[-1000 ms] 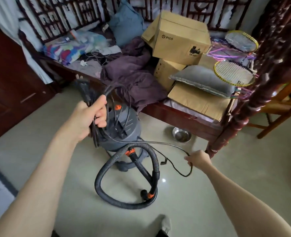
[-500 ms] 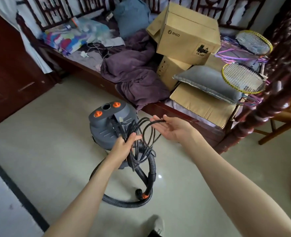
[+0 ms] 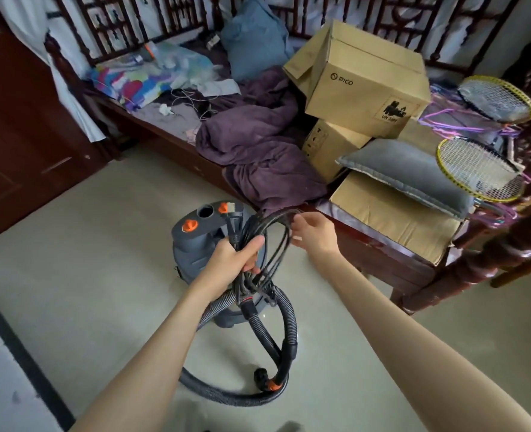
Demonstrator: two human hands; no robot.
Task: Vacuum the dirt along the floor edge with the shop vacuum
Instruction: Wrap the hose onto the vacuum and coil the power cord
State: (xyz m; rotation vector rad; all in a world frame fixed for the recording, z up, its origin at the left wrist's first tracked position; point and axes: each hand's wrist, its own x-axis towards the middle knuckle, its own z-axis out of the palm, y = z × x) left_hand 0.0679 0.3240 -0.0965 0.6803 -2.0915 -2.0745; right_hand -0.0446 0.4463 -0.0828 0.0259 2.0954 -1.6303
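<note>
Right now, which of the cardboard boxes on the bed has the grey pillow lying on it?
The flat brown cardboard box nearest the bed's front edge; the grey pillow lies across it, unlike the stacked boxes behind.

Shop vacuum (image 3: 195,244) grey, orange knobs (image 3: 189,226). Power cord (image 3: 270,232) and hose (image 3: 284,325) black. Blanket (image 3: 258,151) purple, cardboard boxes (image 3: 363,88) tan, badminton rackets (image 3: 476,169) yellow-rimmed, floor (image 3: 86,260) pale beige.

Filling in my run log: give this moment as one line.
stage: handling cord, no vacuuming yet | left hand: grips coiled cord | right hand: pinches cord loop | vacuum: on floor | hose: on floor
</note>
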